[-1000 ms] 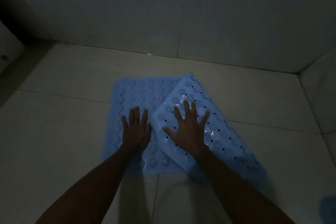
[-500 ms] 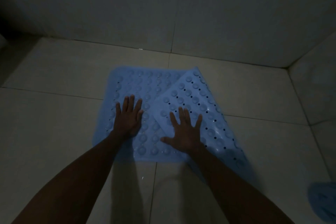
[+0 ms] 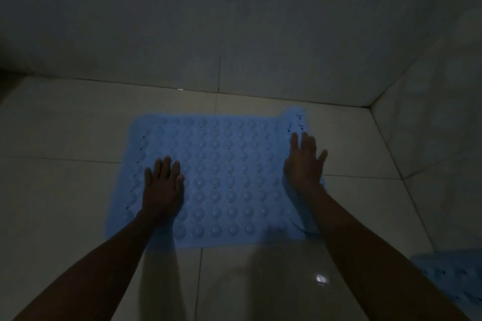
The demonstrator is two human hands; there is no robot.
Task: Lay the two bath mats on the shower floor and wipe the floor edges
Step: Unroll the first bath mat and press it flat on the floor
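I see the blue rubbery bath mat (image 3: 224, 180), studded with round bumps, spread on the glossy tiled floor (image 3: 65, 190); my left hand (image 3: 163, 190) presses flat, fingers straight; right hand (image 3: 303, 164) flat at its upturned right edge; second mat (image 3: 453, 281) lower right.

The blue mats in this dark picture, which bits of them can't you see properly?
- Second mat, head view: the picture's right and bottom edges cut it off, so only one corner shows.
- Spread mat, right edge: the right hand and forearm cover it, so whether it lies flat there is unclear.
- Spread mat under the left hand: hidden by the palm.
- Far left corner of the floor: lost in shadow.
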